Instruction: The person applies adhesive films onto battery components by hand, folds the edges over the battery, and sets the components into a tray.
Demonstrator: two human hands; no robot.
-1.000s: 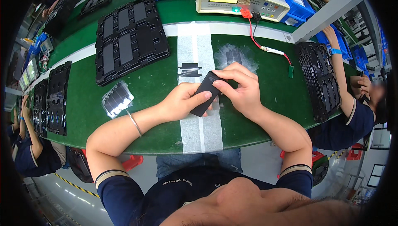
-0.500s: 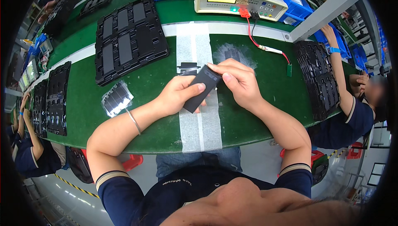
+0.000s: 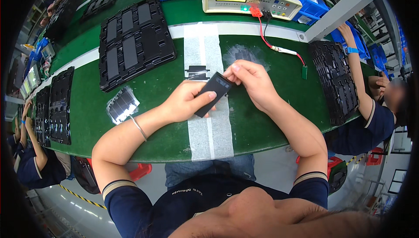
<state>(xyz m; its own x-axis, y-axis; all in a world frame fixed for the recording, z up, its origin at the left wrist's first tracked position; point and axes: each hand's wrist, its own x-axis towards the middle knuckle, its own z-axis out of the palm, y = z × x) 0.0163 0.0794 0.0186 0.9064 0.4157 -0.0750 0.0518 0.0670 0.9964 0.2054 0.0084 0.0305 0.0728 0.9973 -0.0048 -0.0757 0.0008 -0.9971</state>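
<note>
A flat black rectangular case (image 3: 217, 87), shaped like a power bank, is tilted above the white tape strip on the bench. My left hand (image 3: 185, 101) is closed around it, thumb on its top face and fingers underneath. Just off the case's far right corner, my right hand (image 3: 256, 83) is pinched, thumb against curled fingers; whatever may be between the fingertips is hidden. Beyond the case, black sticker pieces (image 3: 197, 69) lie on the tape. A clear film sheet with dark stickers (image 3: 123, 104) rests beside my left forearm. Another crinkled clear film (image 3: 243, 55) lies beyond my right hand.
A black moulded tray (image 3: 136, 41) with grey inserts stands at far left, stacked black trays (image 3: 335, 83) at right. A tester (image 3: 251, 1) with red and black leads sits at the back; a small green board (image 3: 304, 72) ends the leads. Co-workers' arms show at both sides.
My right fingers, earlier stretched over the far end of the case, have curled into a pinch slightly off its corner. The case stays in my left hand, nearly in place.
</note>
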